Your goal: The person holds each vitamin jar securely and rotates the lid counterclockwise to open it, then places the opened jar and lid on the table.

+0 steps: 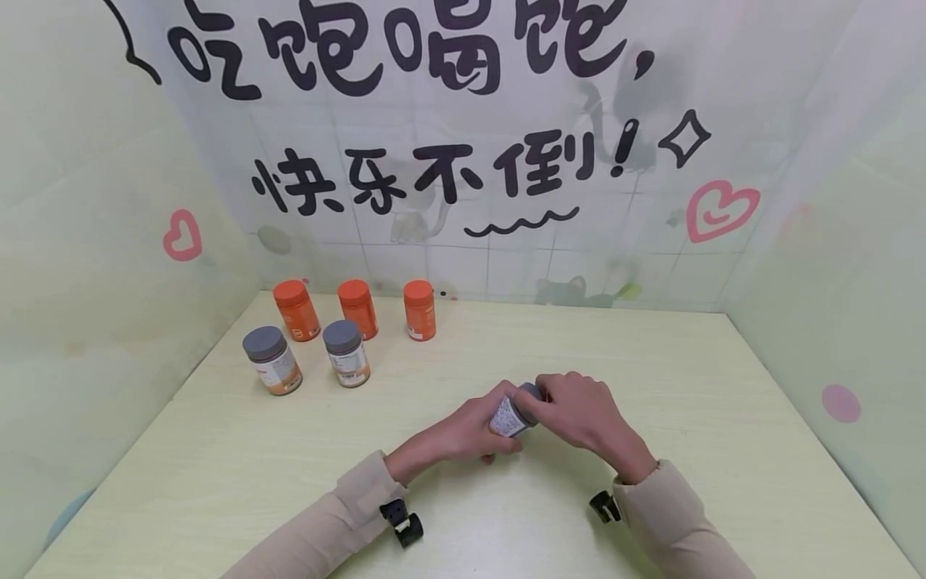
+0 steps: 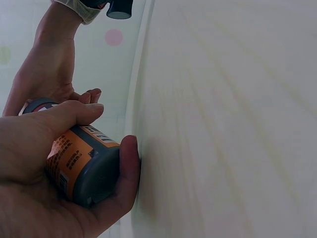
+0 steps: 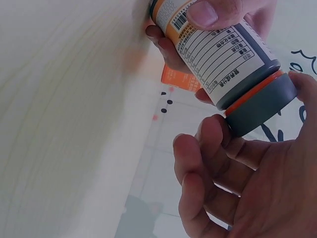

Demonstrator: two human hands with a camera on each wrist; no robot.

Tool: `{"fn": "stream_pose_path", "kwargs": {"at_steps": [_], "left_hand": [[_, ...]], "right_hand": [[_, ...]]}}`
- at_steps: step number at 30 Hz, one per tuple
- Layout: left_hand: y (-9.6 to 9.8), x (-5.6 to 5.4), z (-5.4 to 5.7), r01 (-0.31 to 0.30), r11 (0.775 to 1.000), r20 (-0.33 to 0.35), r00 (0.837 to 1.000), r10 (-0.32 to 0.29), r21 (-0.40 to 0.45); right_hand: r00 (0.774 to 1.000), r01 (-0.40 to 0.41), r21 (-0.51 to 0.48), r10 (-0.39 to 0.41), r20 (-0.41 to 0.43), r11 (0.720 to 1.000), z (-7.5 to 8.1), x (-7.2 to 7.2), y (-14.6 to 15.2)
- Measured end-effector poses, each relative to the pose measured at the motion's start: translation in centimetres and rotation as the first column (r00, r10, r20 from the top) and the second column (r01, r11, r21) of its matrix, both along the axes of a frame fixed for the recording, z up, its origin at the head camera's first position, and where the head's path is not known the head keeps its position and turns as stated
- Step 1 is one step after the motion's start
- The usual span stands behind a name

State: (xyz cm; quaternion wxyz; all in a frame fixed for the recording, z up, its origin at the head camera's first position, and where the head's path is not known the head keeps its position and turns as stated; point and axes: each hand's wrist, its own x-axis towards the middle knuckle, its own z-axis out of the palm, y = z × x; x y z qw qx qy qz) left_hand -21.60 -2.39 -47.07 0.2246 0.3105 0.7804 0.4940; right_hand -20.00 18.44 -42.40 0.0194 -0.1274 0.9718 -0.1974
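Note:
Over the middle front of the table, my left hand (image 1: pixel 472 428) grips the body of a small grey-lidded jar (image 1: pixel 508 420), tilted with its top toward the right. The jar has a white and orange label; in the right wrist view its printed nutrition table (image 3: pixel 223 64) faces the camera. My right hand (image 1: pixel 584 412) holds the grey lid (image 3: pixel 262 106) between thumb and fingers. An orange band (image 3: pixel 252 91) shows between lid and body. In the left wrist view the jar's dark base (image 2: pixel 99 176) shows, with my left fingers curled round it.
Two more grey-lidded jars, a left one (image 1: pixel 273 362) and a right one (image 1: pixel 347 354), stand upright at the table's left. Behind stand three orange jars: left (image 1: pixel 297 312), middle (image 1: pixel 358 310) and right (image 1: pixel 419 311). Printed curtains (image 1: pixel 448 273) enclose the table (image 1: pixel 651 354) at back and sides.

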Motion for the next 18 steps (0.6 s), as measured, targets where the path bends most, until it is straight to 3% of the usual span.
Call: {"fn": "stream_pose_path", "kwargs": {"at_steps": [18], "left_hand": [[0.07, -0.02, 0.06, -0.014, 1.000, -0.004, 1.000, 0.014, -0.022]], "right_hand": [[0.999, -0.039, -0.015, 0.039, 0.021, 0.999, 0.12, -0.02, 0.35]]}}
